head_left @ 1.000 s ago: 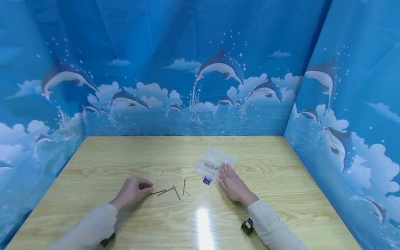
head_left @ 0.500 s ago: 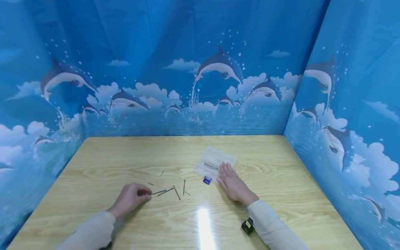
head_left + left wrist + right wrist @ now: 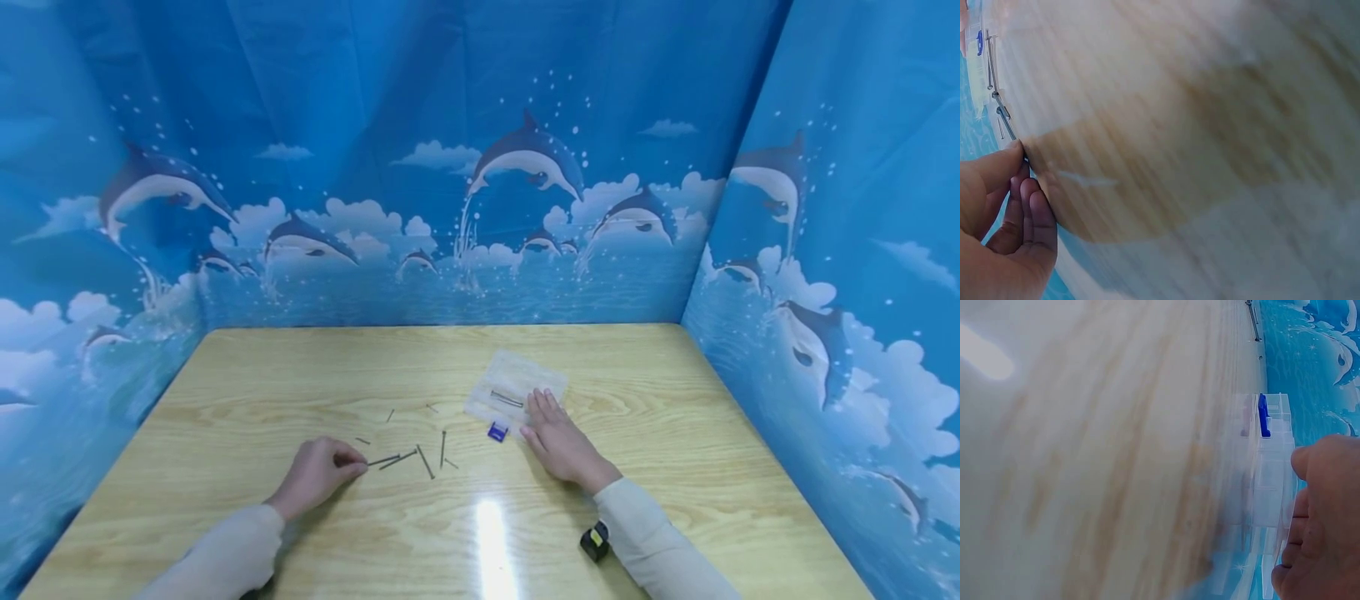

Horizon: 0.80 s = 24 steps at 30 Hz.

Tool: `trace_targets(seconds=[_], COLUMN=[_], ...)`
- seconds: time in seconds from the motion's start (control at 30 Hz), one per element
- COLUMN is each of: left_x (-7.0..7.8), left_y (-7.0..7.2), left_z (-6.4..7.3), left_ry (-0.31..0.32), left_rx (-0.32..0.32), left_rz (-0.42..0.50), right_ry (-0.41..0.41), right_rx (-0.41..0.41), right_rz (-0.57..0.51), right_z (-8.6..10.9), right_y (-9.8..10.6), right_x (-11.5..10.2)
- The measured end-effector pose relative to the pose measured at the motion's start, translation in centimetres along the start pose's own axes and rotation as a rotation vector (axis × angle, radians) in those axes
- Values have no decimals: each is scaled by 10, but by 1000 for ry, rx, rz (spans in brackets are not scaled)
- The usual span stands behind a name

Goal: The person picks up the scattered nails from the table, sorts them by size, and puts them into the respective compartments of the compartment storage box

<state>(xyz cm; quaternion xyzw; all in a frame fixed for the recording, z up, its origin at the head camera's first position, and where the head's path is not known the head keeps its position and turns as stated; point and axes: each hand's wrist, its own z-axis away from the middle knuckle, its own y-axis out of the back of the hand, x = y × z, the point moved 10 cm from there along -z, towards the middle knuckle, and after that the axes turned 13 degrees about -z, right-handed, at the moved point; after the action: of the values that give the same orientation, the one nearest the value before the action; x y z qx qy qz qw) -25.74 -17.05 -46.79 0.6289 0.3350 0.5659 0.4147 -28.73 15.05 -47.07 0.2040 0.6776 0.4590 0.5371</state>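
Observation:
My left hand [image 3: 318, 475] pinches the near end of a long dark nail [image 3: 384, 460] between thumb and fingertips, low over the table. In the left wrist view that nail [image 3: 1005, 120] sticks out past the thumb. Its head end lies close to another long nail [image 3: 397, 459]. My right hand [image 3: 558, 440] rests with straight fingers on the right side of a clear plastic compartment box [image 3: 491, 379] with a blue latch [image 3: 497, 432]. Long nails [image 3: 507, 400] lie inside the box. The right wrist view shows the thumb at the edge of the box [image 3: 1272, 487].
Two more long nails [image 3: 425, 462] lie in the middle of the wooden table [image 3: 300, 367]. Several small nails [image 3: 362, 441] are scattered behind and beside them. A black tape measure [image 3: 595, 542] is by the right sleeve. Blue dolphin-print curtains [image 3: 450, 167] stand around the table.
My left hand has drawn slightly back toward me, uncovering a small nail behind it, and its fingertips have come together on the long nail. The right hand has stayed put.

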Motion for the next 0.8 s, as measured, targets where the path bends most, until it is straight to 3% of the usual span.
trace_targets(seconds=[0.8], left_x=[3], left_y=[-7], left_z=[-3], left_ry=[48], left_rx=[-45], left_rz=[-55], right_ry=[-2], right_rx=[-3], right_rz=[-3], right_z=[0], right_y=[0], right_x=[0])
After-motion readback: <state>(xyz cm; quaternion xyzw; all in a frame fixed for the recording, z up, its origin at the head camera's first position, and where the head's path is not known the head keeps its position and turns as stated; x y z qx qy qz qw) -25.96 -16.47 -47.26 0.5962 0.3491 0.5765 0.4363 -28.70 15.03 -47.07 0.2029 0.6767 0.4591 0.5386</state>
